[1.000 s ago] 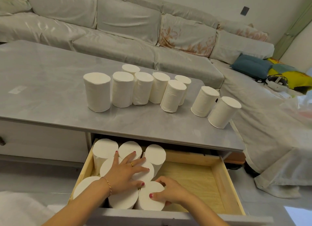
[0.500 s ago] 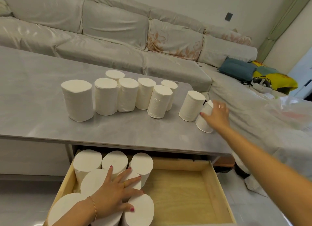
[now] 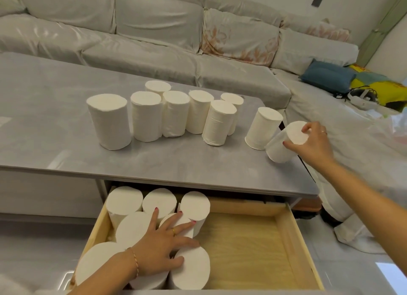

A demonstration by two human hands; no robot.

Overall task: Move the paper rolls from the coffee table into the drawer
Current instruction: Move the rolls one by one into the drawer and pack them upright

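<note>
Several white paper rolls (image 3: 145,115) stand upright on the grey coffee table (image 3: 55,123). At the table's right edge my right hand (image 3: 312,144) grips the top of one paper roll (image 3: 280,147), which is tilted toward me. Another roll (image 3: 263,127) stands just left of it. Below the tabletop the wooden drawer (image 3: 293,235) is pulled out, with several upright rolls (image 3: 124,201) packed in its left half. My left hand (image 3: 160,248) lies flat on top of those rolls, fingers spread.
The drawer's right half shows bare wood (image 3: 244,250). A covered grey sofa (image 3: 154,30) runs behind and right of the table. A blue cushion (image 3: 326,75) and a white headset (image 3: 361,96) lie on the sofa's right section.
My right hand left the drawer, reached to the table's right edge, and now grips and tips the rightmost roll. My left hand stays pressed on the rolls in the drawer.
</note>
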